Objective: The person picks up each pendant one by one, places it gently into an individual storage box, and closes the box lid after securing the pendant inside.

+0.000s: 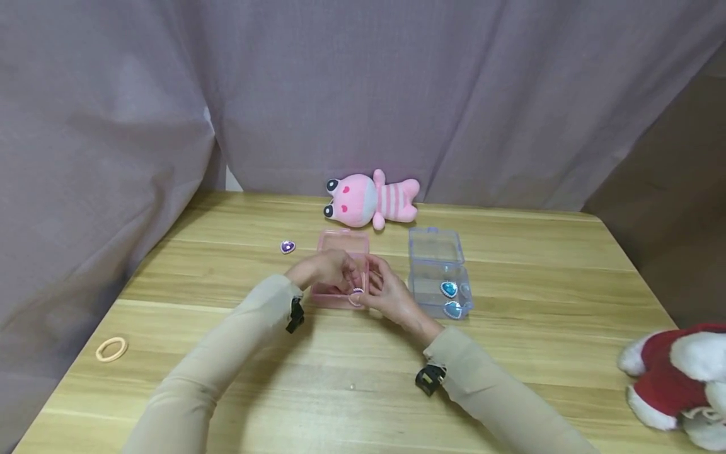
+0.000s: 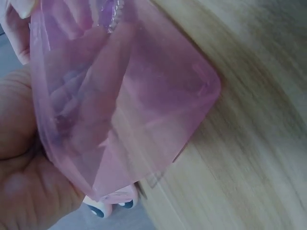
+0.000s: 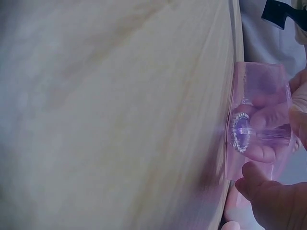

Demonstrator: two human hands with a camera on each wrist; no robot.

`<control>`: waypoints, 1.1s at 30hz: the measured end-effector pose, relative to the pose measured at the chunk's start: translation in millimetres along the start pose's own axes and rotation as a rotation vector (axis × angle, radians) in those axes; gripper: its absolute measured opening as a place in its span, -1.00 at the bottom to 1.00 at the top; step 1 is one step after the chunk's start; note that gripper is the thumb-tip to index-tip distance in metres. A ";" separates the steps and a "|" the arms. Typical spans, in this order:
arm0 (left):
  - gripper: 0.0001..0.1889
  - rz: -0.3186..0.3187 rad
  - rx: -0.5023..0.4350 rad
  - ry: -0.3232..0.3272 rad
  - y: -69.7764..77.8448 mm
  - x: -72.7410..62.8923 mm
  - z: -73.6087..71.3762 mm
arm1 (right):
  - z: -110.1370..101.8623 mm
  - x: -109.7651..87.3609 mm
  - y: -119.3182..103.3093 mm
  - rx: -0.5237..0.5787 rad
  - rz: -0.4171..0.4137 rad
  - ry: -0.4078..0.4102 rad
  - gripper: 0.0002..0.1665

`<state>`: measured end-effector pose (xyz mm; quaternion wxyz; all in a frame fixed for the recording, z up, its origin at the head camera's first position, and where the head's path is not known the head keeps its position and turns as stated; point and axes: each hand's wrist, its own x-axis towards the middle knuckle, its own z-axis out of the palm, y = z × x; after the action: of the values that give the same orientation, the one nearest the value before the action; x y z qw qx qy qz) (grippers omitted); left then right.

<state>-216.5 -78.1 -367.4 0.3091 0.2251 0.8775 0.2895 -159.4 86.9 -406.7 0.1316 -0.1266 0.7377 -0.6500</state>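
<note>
A pink clear plastic box (image 1: pixel 343 239) sits on the table with its lid open toward the back. My left hand (image 1: pixel 334 268) reaches inside it, and its fingertips pinch a purple gem with a beaded silver rim (image 3: pixel 243 130), seen through the wall in the right wrist view. At the box's right front corner, my right hand (image 1: pixel 391 293) grips the side, thumb at the front. The tinted wall (image 2: pixel 158 96) covers part of the left fingers in the left wrist view. Another purple gem (image 1: pixel 288 246) lies on the table behind the left wrist.
Right of the hands stands an open blue clear box (image 1: pixel 416 287) with blue gems (image 1: pixel 449 289) in it. A pink plush frog (image 1: pixel 357 200) lies at the back by the curtain. A wooden ring (image 1: pixel 111 349) is at left, a red-and-white plush (image 1: pixel 666 378) at right.
</note>
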 end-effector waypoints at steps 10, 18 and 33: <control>-0.82 -0.001 0.100 0.020 2.7 -0.6 2.4 | -1.8 0.9 2.9 0.029 -0.025 -0.012 -0.02; -0.82 0.053 0.013 0.097 -0.2 -10.5 -8.1 | -1.1 0.2 2.8 0.005 -0.022 -0.002 0.01; -0.60 -0.176 -0.357 0.646 -88.1 -45.1 -52.5 | 1.3 0.8 2.1 0.009 -0.024 -0.014 0.00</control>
<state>-239.0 -187.7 -372.2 0.0746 -0.0112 0.8814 0.4664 -159.8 85.7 -409.0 0.1294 -0.1396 0.7321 -0.6541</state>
